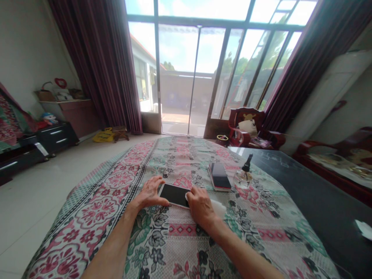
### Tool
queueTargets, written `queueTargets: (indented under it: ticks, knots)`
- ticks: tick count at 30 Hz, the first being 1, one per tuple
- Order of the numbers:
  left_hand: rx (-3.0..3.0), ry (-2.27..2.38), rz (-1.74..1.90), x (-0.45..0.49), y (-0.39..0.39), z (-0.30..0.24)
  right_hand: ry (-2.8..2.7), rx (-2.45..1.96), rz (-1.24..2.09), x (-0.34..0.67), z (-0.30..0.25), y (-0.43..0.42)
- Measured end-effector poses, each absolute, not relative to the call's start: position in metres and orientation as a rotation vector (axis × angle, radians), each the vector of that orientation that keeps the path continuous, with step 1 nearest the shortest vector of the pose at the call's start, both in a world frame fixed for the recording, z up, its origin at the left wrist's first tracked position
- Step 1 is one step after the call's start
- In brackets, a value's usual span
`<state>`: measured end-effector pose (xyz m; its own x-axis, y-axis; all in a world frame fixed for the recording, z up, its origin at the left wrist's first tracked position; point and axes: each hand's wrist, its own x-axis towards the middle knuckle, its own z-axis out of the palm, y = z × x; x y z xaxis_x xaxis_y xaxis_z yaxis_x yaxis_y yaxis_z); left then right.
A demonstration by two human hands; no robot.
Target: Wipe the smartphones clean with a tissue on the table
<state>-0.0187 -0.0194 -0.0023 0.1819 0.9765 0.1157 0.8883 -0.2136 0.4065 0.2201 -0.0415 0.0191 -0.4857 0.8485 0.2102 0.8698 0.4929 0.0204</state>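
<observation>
A white-edged smartphone (174, 194) with a dark screen lies flat on the floral cloth (116, 193). My left hand (149, 193) steadies the phone's left end, thumb along its near edge and fingers spread over its far corner. My right hand (200, 207) is curled at the phone's right end, pressing a white cloth or tissue (218, 208) that sticks out under the palm. Behind the phone lies a stack of two more phones (219, 176), and beside it a small clear spray bottle (243, 176) with a black nozzle.
The floral cloth covers the left part of a dark glass table (314, 193). A white scrap (364, 228) lies at the table's right edge. Red wooden chairs (247, 126) stand beyond, before a glass sliding door (188, 77). Dark drawers (55, 137) stand at the left wall.
</observation>
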Motion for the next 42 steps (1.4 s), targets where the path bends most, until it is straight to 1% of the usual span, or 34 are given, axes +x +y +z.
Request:
queueTargets:
  ticks: [11, 18, 34, 37, 42]
  knots:
    - [2.225, 1.788, 0.506, -0.023, -0.017, -0.009, -2.539, -1.41, -0.11, 0.229, 0.01, -0.058]
    - [2.203, 1.807, 0.482, -0.018, -0.02, 0.0, -2.526, -1.408, -0.095, 0.229, 0.013, -0.05]
    - [2.202, 1.797, 0.479, -0.021, -0.019, -0.002, -2.431, -1.438, -0.071, 0.225, 0.012, -0.023]
    - [2.207, 1.736, 0.495, -0.026, -0.018, -0.005, -2.44, -1.338, 0.034, 0.234, 0.013, -0.024]
    - [2.191, 1.667, 0.506, -0.032, -0.016, -0.007, -2.602, -0.967, 0.257, 0.253, 0.025, -0.028]
